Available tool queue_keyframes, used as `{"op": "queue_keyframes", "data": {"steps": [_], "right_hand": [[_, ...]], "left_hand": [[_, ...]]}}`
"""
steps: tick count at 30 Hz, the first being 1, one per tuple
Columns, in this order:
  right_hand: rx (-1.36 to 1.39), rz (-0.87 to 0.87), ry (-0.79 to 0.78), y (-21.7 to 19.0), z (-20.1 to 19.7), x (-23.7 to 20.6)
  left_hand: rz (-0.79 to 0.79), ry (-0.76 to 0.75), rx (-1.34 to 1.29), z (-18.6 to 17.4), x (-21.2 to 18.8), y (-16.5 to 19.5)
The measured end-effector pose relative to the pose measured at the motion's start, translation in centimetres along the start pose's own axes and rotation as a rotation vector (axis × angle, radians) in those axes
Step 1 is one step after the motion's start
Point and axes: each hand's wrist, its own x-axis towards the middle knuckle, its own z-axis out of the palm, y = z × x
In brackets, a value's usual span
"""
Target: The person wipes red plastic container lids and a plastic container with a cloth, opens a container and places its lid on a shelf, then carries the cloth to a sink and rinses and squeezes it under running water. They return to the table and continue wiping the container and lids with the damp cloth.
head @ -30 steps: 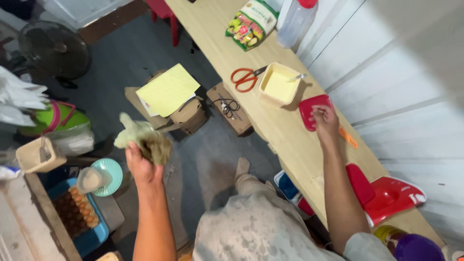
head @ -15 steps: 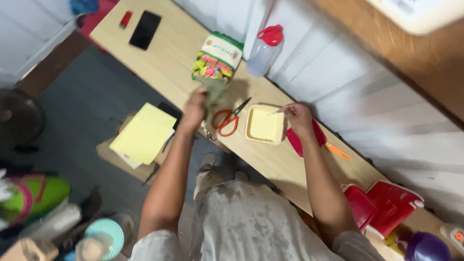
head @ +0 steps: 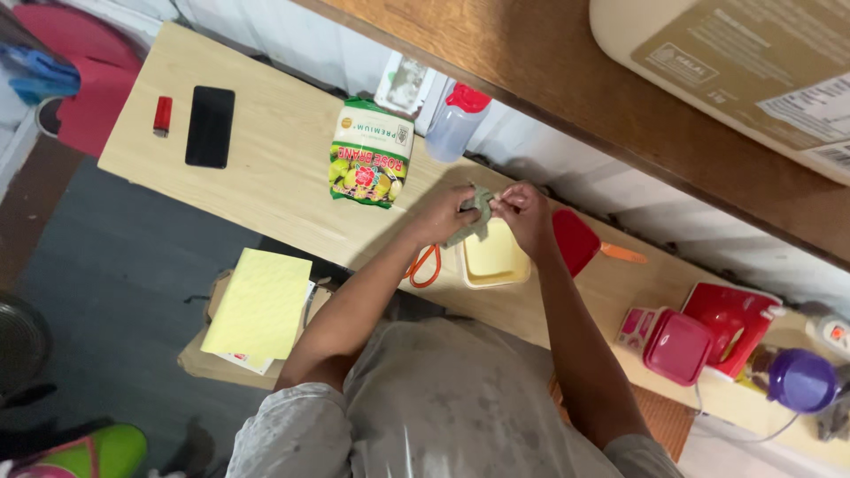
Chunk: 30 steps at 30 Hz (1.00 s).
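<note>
I see my left hand (head: 443,215) and right hand (head: 522,211) both pinching a greenish cloth (head: 474,215) above the yellow container (head: 494,258) on the counter (head: 266,177).

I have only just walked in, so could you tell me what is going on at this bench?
A person holds a crumpled green cloth between the left hand and the right hand, just above a pale yellow square container on the wooden bench. Orange-handled scissors lie beside it, partly under the left forearm.

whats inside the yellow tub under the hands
The yellow tub looks empty where its pale floor shows. The left hand and right hand holding a greenish cloth cover its far edge.
</note>
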Motion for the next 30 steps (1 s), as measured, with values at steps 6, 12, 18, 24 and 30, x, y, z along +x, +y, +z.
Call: {"op": "queue_keyframes", "data": {"steps": [6, 12, 18, 24, 30], "right_hand": [[-0.639, -0.405, -0.018, -1.3, 2.0, -3.7], [-0.701, -0.491, -0.070, -2.7, 3.9, -4.0], [-0.742, -0.388, -0.156, -2.7, 3.8, -3.5], [-0.644, -0.302, -0.184, -3.5, 3.9, -2.8], [-0.709, -0.355, -0.195, -4.3, 4.1, -2.7]], "left_hand": [[0.125, -0.060, 0.404, -2.3, -0.5, 2.2], [0.033, -0.278, 0.676, -3.8, -0.6, 4.3], [0.225, -0.315, 0.595, -3.1, 0.0, 2.8], [0.146, -0.246, 0.484, -4.7, 0.3, -0.2], [-0.021, 0.206, -0.290, -6.5, 0.9, -3.2]]}}
